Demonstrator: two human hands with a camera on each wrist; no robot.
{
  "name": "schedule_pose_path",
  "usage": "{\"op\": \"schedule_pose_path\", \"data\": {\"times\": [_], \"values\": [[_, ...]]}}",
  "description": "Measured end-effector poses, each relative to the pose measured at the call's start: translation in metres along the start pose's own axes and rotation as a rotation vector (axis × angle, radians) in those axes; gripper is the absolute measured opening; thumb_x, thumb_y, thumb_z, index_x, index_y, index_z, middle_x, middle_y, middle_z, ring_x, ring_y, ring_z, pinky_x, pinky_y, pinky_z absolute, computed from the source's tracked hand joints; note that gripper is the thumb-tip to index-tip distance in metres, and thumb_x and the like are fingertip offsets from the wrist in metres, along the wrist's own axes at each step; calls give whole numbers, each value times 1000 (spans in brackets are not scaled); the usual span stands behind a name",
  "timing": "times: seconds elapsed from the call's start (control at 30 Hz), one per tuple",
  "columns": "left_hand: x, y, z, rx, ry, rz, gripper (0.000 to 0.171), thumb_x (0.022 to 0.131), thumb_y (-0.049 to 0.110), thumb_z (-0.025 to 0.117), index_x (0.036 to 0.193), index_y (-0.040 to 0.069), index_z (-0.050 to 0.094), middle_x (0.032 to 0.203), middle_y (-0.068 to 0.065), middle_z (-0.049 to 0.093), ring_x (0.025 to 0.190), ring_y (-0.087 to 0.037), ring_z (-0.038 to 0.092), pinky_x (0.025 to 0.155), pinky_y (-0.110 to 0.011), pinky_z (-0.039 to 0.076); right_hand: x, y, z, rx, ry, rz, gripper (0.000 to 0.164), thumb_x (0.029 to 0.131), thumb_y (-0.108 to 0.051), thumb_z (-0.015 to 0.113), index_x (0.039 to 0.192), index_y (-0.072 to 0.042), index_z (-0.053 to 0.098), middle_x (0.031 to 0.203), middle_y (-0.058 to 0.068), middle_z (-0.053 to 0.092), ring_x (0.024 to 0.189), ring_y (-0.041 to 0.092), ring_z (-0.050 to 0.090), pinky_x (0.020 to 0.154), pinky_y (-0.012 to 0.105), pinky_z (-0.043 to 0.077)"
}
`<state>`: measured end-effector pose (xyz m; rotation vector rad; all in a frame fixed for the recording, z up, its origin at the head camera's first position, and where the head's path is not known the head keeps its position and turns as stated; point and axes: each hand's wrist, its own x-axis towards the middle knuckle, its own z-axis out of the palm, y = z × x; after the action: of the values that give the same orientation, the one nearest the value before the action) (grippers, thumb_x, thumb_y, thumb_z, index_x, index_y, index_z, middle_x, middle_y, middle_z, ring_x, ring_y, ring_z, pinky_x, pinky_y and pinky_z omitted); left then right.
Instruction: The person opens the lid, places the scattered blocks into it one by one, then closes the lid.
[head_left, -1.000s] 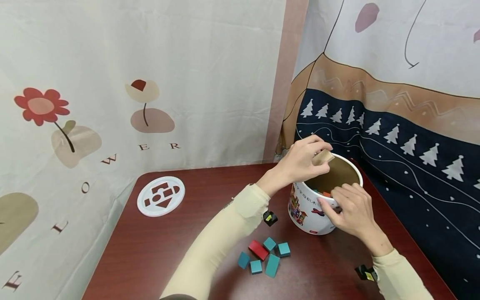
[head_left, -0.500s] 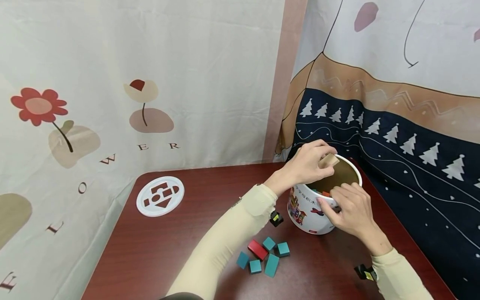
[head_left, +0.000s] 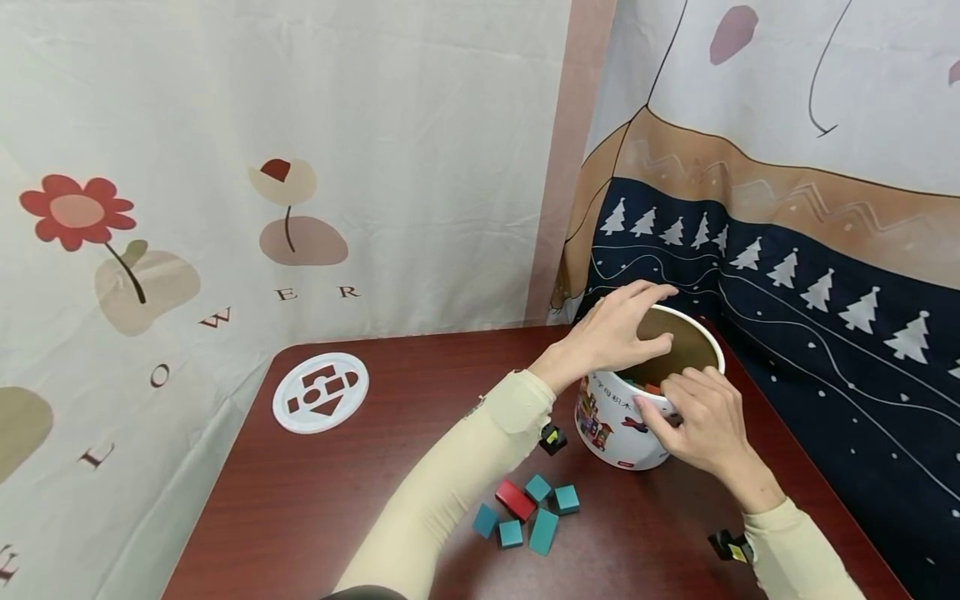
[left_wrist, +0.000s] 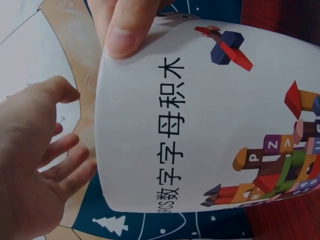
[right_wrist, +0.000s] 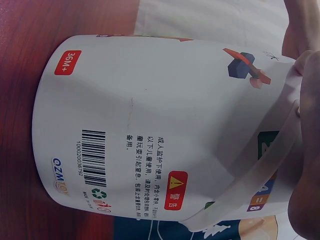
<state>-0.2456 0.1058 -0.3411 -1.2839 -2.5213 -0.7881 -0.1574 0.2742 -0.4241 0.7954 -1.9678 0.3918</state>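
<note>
A white printed bucket [head_left: 626,425] with a white rim stands at the table's right side, a few colored blocks [head_left: 647,387] visible low inside it. My left hand [head_left: 618,327] hovers over the left part of the bucket's mouth, fingers spread and holding nothing. In the left wrist view that same hand [left_wrist: 37,150] shows loosely bent fingers beside the rim. My right hand [head_left: 701,412] grips the near right rim, thumb outside and fingers over the edge. The right wrist view shows the bucket's side with a barcode [right_wrist: 94,157] and a pale handle strap [right_wrist: 245,175].
Several teal blocks [head_left: 543,531] and a red block [head_left: 516,500] lie on the table [head_left: 337,500] in front of the bucket. A white oval lid [head_left: 321,393] with shaped cutouts lies at the back left. Printed curtains [head_left: 420,167] hang behind the table.
My left hand moved slightly right over the bucket and let go of the pale wooden block it held, which is out of sight now. My right hand stayed on the rim.
</note>
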Motion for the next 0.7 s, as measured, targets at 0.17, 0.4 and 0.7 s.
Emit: {"op": "schedule_pose_path", "data": {"times": [0.17, 0.4, 0.7], "values": [[-5, -2, -1, 51, -24, -35, 69, 96, 46, 63, 157, 21, 45, 157, 1, 42, 137, -10, 38, 111, -29, 39, -4, 2, 3, 5, 0, -1, 44, 92, -42, 60, 60, -12, 56, 52, -2, 47, 49, 17, 39, 48, 35, 27], [-12, -6, -2, 115, -7, -52, 72, 97, 57, 56, 159, 24, 42, 161, 3, 36, 147, -9, 23, 121, -37, 25, -6, 4, 3, -6, -13, 12, 50, 94, -45, 57, 56, -14, 50, 51, -2, 43, 49, 17, 37, 49, 35, 26], [-25, -11, -9, 157, 24, -80, 71, 98, 60, 53, 159, 25, 42, 163, 2, 34, 150, -15, 18, 121, -45, 24, 2, -1, 0, 0, 25, -12, 49, 93, -42, 57, 55, -13, 47, 51, -6, 36, 49, 14, 32, 47, 34, 23]]}}
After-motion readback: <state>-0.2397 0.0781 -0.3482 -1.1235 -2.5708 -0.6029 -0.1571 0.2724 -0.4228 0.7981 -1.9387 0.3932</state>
